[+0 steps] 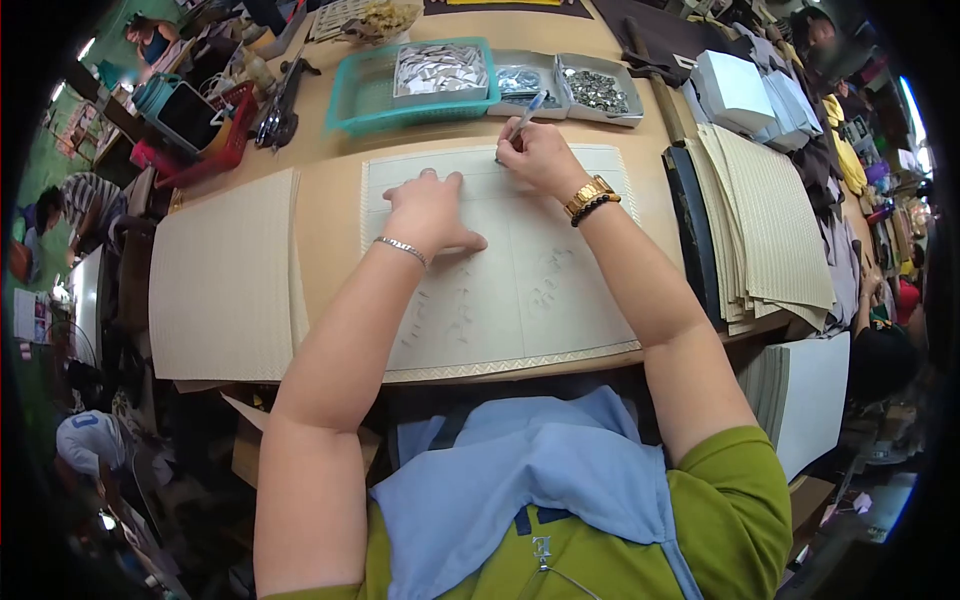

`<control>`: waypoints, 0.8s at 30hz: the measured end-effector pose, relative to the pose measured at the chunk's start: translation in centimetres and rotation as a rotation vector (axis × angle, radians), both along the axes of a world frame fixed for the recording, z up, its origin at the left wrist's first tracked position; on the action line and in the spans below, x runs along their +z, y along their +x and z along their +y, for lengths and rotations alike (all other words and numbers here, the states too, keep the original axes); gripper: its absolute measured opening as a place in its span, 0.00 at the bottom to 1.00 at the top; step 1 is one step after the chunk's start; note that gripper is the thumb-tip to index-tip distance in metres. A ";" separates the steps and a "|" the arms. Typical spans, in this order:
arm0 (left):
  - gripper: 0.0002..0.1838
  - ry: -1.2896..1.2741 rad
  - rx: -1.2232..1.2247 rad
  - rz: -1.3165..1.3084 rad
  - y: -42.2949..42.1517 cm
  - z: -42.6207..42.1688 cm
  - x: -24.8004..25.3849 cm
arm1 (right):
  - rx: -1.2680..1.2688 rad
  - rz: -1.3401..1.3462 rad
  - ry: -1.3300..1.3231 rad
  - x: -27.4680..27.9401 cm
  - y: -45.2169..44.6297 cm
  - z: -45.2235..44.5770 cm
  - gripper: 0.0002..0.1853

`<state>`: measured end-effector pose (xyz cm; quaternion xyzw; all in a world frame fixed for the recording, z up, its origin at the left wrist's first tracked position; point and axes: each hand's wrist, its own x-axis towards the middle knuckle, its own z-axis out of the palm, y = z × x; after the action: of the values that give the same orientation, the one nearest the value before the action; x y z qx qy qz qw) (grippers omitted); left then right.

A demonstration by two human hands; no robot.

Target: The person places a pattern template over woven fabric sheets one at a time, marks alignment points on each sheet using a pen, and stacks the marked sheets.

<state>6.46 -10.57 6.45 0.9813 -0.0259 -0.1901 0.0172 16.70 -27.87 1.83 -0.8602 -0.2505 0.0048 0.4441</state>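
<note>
In front of me lies a pale sheet (560,320) with a patterned border, faint ruled lines and some dark handwritten marks on its lower half. My left hand (428,208) rests flat on its upper left part, fingers spread. Near the sheet's top edge, my right hand (540,158) is closed around a pen (526,112), whose lower end points down at the sheet. Whether the tip touches the surface is hard to see.
A teal basket (345,108) holding a box of small white pieces stands behind the sheet, beside boxes of small metal parts (598,92). Stacked textured sheets lie left (225,280) and right (765,215). A red basket (235,125) sits at the far left. Other people are around.
</note>
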 end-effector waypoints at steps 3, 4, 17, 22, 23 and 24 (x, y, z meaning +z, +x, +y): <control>0.52 0.017 0.001 -0.009 0.0 -0.1 -0.1 | -0.030 -0.004 -0.049 0.8 -0.4 0.1 0.10; 0.52 0.020 0.002 -0.008 0.0 -0.1 -0.1 | -0.024 -0.023 -0.032 0.5 -0.4 0.2 0.10; 0.53 0.065 -0.012 -0.034 0.1 0.0 -0.4 | -0.085 -0.052 0.064 -1.1 0.3 -0.1 0.10; 0.53 0.077 -0.009 -0.030 0.2 -0.2 -0.5 | -0.092 -0.039 0.081 -1.1 0.1 -0.5 0.11; 0.53 0.077 -0.008 -0.030 0.2 -0.2 -0.5 | -0.094 -0.037 0.074 -1.0 0.0 -0.3 0.13; 0.53 0.077 -0.007 -0.030 0.2 -0.2 -0.5 | -0.096 -0.036 0.068 -1.0 0.0 -0.3 0.16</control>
<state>6.63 -10.75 5.99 0.9839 -0.0221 -0.1761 -0.0217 16.68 -28.13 0.88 -0.8557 -0.2170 -0.0402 0.4681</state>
